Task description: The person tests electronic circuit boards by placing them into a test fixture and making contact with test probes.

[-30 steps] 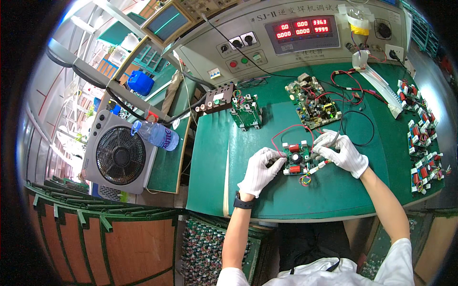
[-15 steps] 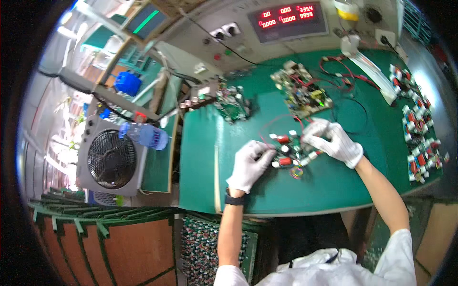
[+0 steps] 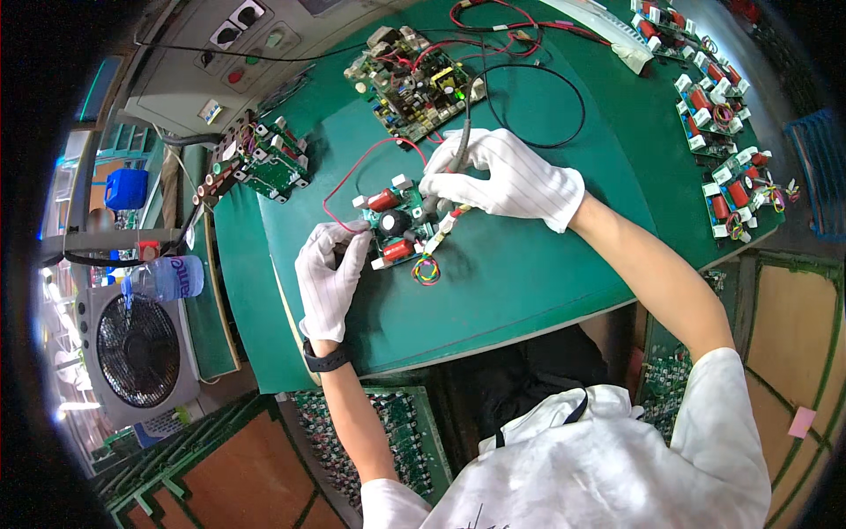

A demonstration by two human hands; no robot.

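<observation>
From here I see the small circuit board (image 3: pixel 403 236) on the green tabletop (image 3: pixel 529 282), between two white-gloved hands. The left hand (image 3: pixel 330 273) pinches the end of a red wire (image 3: pixel 359 165) at the board's left edge; the right hand (image 3: pixel 507 181) has its fingers closed around a grey cable (image 3: pixel 463 145) at the opposite edge. A larger, crowded circuit board (image 3: pixel 412 81) sits just beyond.

Over the green tabletop (image 3: pixel 493 291), a green circuit board (image 3: pixel 392 226) sits askew, red components (image 3: pixel 397 250) facing up
</observation>
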